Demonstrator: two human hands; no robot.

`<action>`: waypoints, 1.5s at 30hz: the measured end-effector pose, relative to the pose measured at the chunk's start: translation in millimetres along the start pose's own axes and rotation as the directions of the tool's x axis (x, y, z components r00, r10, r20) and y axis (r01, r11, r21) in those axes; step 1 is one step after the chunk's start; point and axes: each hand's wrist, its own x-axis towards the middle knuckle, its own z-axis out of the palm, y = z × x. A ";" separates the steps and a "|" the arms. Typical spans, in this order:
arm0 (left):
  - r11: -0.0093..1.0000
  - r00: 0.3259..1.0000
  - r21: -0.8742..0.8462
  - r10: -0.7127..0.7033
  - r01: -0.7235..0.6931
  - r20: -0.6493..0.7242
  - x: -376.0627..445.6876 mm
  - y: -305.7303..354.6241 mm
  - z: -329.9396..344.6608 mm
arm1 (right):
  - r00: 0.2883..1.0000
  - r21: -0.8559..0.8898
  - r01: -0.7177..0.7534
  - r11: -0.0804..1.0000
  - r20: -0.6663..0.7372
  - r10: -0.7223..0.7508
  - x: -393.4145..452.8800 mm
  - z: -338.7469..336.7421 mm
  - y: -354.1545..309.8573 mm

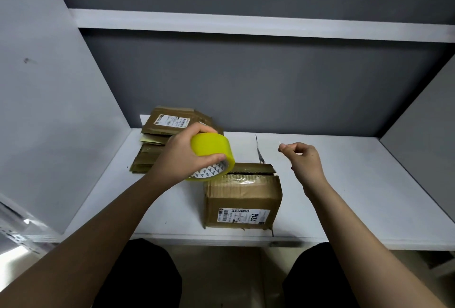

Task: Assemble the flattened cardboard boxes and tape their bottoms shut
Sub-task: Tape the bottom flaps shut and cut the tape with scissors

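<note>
An assembled cardboard box (pixel 242 197) stood on the white shelf (pixel 344 184) near its front edge, its flaps folded in on top with a dark seam running across just behind the crumpled near flap; whether any fresh tape lay over that seam could not be told. The left hand (pixel 182 157) hovered above the box's left rear corner, wrapped around a yellow tape roll (pixel 211 155), thumb on the roll's near face and fingers over its far side. The right hand (pixel 304 160) was raised to the right of the box, apart from it, its thumb and forefinger pinched together on something small and pale, most likely the free end of the tape, though the strip between hand and roll was too clear to make out. Behind and left of the box lay a stack of flattened boxes (pixel 167 140), untouched. The step in hand appeared to be drawing out a length of tape for the seam. The next move would call for lowering the stretched strip along the seam, pressing it down over both flaps, then tearing it from the roll.
</note>
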 end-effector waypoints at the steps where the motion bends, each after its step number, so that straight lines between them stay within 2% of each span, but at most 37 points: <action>1: 1.000 1.000 0.002 -0.002 0.002 0.001 1.0 0.9 2.4 | 1.000 -0.025 0.010 1.000 -0.007 -0.010 1.8 1.7 3.8; 4: 0.999 1.000 -0.043 -0.009 0.008 -0.007 6.4 0.4 9.5 | 1.000 -0.064 0.009 0.998 -0.006 -0.009 4.6 8.4 22.1; 8: 0.994 0.999 -0.101 -0.051 0.052 0.017 14.6 -4.6 15.4 | 0.998 0.089 0.059 0.994 -0.009 -0.058 0.2 19.3 40.4; 11: 0.995 0.997 -0.081 -0.059 0.063 0.050 19.1 -13.7 19.2 | 0.999 0.135 0.025 0.991 0.016 -0.028 3.3 29.0 50.0; 13: 0.994 0.992 -0.057 -0.089 0.094 0.087 20.9 -21.8 21.6 | 0.999 0.063 0.002 0.998 0.050 -0.005 5.8 35.9 58.3; 16: 0.994 0.986 -0.012 -0.108 0.110 0.125 20.8 -31.0 23.8 | 1.000 -0.054 0.022 0.998 0.014 -0.022 6.8 41.7 65.8; 22: 0.999 0.984 0.026 -0.038 0.034 0.173 25.2 -36.9 25.1 | 0.994 -0.238 0.076 0.968 -0.063 -0.093 8.0 47.1 66.2; 28: 0.995 0.988 -0.038 -0.082 0.088 0.134 29.2 -40.6 25.1 | 0.986 -0.281 0.129 0.951 -0.068 -0.154 8.0 47.3 67.4; 33: 0.997 0.988 -0.041 -0.065 0.071 0.142 30.6 -38.5 25.2 | 0.979 -0.275 0.146 0.950 -0.095 -0.178 7.2 48.6 67.7; 39: 0.998 0.988 -0.022 -0.060 0.064 0.143 32.0 -40.3 27.7 | 0.984 -0.240 0.117 0.964 -0.100 -0.144 5.7 48.0 65.5; 45: 0.998 0.986 0.025 -0.064 0.061 0.155 33.9 -34.9 32.4 | 0.996 -0.110 -0.083 0.990 -0.041 0.079 13.7 21.6 60.8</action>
